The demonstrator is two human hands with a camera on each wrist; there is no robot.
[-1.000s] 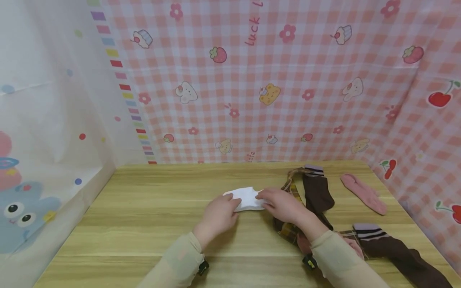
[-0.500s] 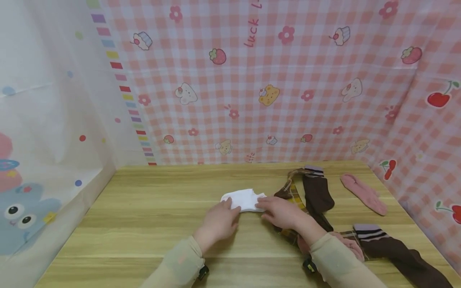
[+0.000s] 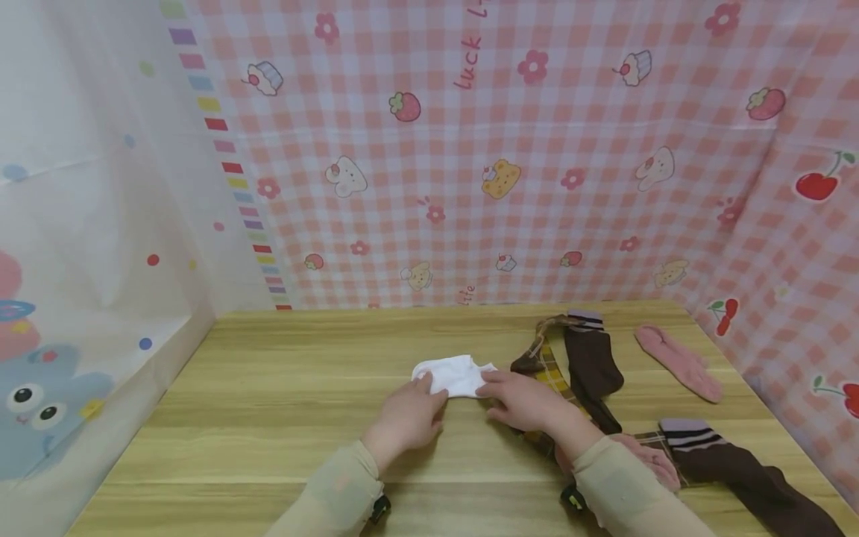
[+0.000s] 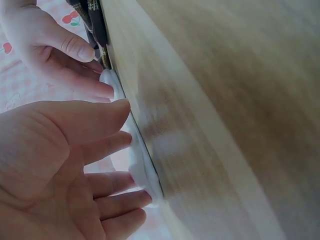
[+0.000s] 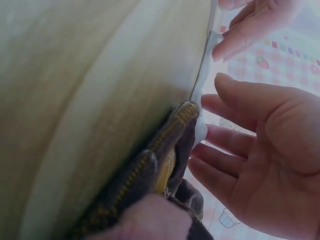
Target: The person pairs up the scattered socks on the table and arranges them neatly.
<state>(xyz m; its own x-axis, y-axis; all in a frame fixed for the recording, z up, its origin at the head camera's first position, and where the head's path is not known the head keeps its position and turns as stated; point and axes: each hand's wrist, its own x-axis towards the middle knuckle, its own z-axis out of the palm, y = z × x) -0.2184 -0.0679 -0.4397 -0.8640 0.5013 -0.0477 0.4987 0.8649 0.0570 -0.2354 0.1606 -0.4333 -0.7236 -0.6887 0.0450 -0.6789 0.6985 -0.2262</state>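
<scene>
A small white ankle sock [image 3: 451,375] lies flat on the wooden table in the head view. At its near left edge, my left hand [image 3: 408,410] touches it with relaxed fingers. On the opposite end rest the fingertips of my right hand [image 3: 526,400]. The left wrist view shows the left hand [image 4: 65,155] with thumb and fingers spread along the white cloth [image 4: 145,170]. In the right wrist view the right hand [image 5: 265,135] also has its fingers extended against the sock [image 5: 201,127]. Part of the sock's right end is hidden under the right fingers.
Beside the right hand lies a brown and yellow plaid garment [image 3: 552,371]. Dark brown socks with striped cuffs lie behind [image 3: 593,358] and at front right [image 3: 745,470]. A pink knitted piece [image 3: 678,362] sits far right; more pink cloth [image 3: 654,456] shows beside the right sleeve.
My left hand has drawn back slightly toward me, so more of the sock's left end shows. The right hand has also shifted slightly nearer. The sock stays nearly in place.
</scene>
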